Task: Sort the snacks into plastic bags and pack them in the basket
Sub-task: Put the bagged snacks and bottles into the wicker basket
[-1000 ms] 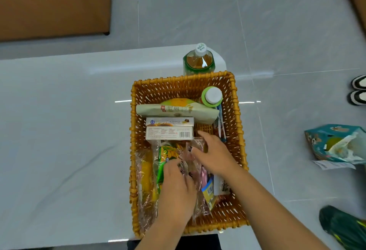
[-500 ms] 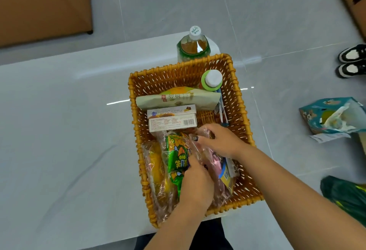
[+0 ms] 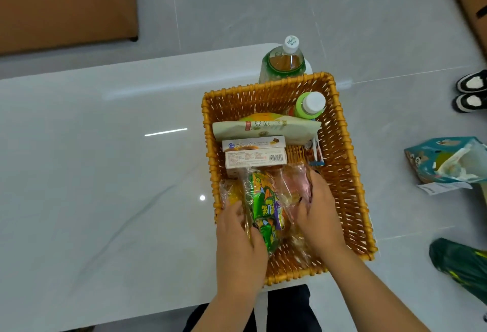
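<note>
Both hands are down in the basket point(image 3: 340, 163), right of centre on the white table point(image 3: 92, 173). The left hand point(image 3: 238, 239) sits at the lower left of the load, fingers curled round the clear bags point(image 3: 290, 189) from that side; its fingertips sink behind the plastic, so the exact grip is hard to read. The right hand point(image 3: 317, 210) presses in from the right, fingers bent against the same bundle. Between them, a green packet point(image 3: 264, 208) shows through the film, tilted, with a yellow snack at the left and something pink at the right, both blurred by wrinkles. Above the bags lie two boxes point(image 3: 254, 154), one stacked against the other, then a pale pouch point(image 3: 266, 129) across the basket. A green bottle point(image 3: 309, 105) stands in the upper right corner, its body mostly hidden behind the pouch. A tea bottle point(image 3: 284, 60) stands just beyond the far rim, its base cut off by the weave. At the right edge, a teal bag point(image 3: 427, 158) lies on the floor.
</note>
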`<state>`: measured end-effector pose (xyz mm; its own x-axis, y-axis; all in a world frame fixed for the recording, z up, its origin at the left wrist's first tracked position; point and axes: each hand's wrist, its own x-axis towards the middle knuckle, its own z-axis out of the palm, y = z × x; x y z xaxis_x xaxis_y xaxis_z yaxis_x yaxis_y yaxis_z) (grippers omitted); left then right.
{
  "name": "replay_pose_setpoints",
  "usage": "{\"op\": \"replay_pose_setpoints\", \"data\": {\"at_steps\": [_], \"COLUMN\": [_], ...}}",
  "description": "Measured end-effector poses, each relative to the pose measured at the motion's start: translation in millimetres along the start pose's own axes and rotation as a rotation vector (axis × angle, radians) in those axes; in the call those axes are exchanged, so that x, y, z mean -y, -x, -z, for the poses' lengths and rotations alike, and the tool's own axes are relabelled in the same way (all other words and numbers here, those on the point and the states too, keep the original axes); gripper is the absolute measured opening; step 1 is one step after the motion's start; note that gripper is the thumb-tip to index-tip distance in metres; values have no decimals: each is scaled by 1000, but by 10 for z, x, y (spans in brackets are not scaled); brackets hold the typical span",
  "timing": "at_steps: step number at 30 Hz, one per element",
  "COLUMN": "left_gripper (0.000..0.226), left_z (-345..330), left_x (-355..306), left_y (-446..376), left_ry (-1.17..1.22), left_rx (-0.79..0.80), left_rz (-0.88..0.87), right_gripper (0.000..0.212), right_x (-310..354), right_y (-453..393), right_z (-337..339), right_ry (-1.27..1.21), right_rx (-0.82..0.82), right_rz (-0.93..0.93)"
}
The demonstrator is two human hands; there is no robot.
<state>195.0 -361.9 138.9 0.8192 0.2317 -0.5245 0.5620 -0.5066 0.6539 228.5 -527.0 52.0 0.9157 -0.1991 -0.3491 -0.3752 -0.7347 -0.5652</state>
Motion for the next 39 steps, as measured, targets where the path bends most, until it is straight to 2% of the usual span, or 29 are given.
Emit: {"op": "replay_pose_setpoints", "data": {"at_steps": [6,12,15,19,24,27,31,33,36,38,39], "left_gripper": [44,50,49,46,26,23,16,16,29,38,35], "left_z": [-89,-201,-234,-224,-47,-111,-290,-294,-115,69,153], "left_x": [-45,-114,-54,14,-1,-28,-27,-26,-110,-258,-344], "left_y": [-4,10,82,147,266,200,126,148,135,21,-68], "left_ry": [-111,-226,-197,-199,-288,-438,-468,-472,-513,-577,-595], "left_rx": [68,159,134,91,-162,-53,79,130,152,59,-15], "left_rz": [58,141,151,101,36,39,63,64,28,-25,-71], "right_gripper": [66,74,77,94,88,87,93,88,58,43,42], "right_x": [60,68,60,59,99,111,106,93,114,151,193], "right_y": [33,351,374,388,395,387,357,330,218,20,-108], "right_z": [-28,57,64,69,84,106,210,295,462,546,578], "right_ry": [69,219,252,342,399,402,315,158,-155,-224,-247], "right_rx": [-36,8,71,143,168,205,276,281,138,8,-33], "right_rz": [-30,87,109,110,127,111,147,163,102,60,31]}}
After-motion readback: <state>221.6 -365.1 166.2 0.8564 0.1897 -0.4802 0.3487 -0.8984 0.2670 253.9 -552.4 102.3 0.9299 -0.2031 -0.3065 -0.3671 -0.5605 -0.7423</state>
